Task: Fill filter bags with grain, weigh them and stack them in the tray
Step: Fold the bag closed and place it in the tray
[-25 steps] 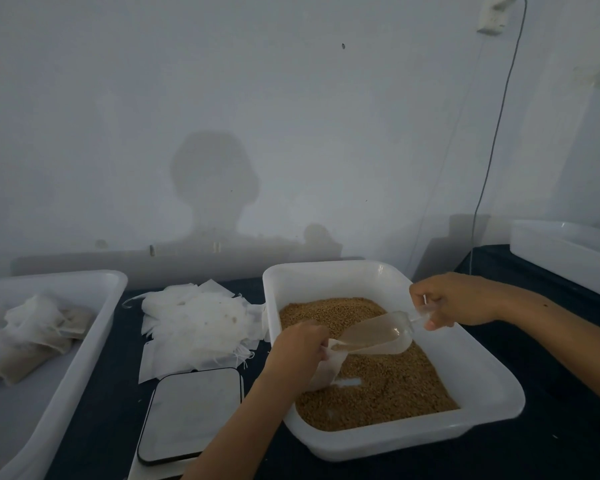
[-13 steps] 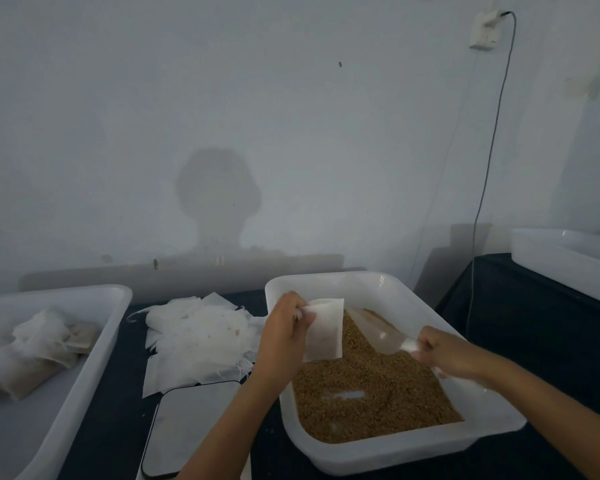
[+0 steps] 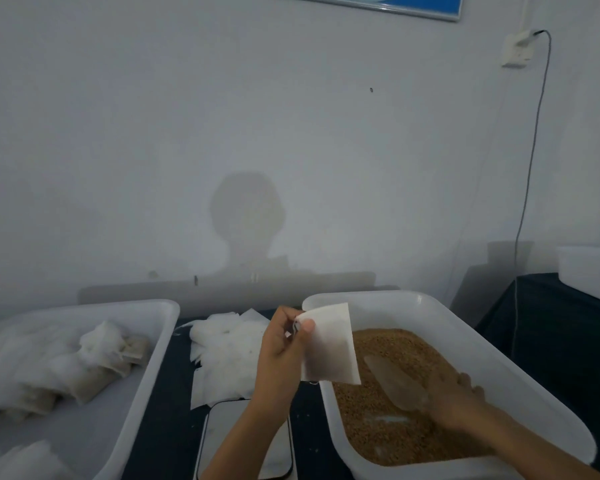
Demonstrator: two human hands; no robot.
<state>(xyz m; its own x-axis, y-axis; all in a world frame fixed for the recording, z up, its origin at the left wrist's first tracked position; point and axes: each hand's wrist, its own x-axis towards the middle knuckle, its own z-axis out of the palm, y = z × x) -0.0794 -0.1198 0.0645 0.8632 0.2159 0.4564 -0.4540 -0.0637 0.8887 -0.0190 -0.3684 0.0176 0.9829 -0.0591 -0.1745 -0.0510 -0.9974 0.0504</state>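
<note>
Filter bag held up for filling, scoop down in the grain

The left hand (image 3: 278, 358) pinches a flat, seemingly empty filter bag (image 3: 329, 344) over the grain tub (image 3: 465, 327); the right hand (image 3: 461, 400) grips a clear scoop (image 3: 395, 382) resting on the grain (image 3: 395, 431). Some filled bags (image 3: 97, 368) already lie in the left tray (image 3: 146, 368) (count unclear). This bag remains unfilled and unweighed; the scale (image 3: 222, 441) sits bare, spare bags (image 3: 222, 348) beyond.

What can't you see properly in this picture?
Head view only:
- Scale: left hand's arm covers it; any display hidden.
- Scoop: its handle is hidden in the blurred right hand.
- Filter bag: grain inside can't be told.
- Left tray: cut off by the edge.
</note>
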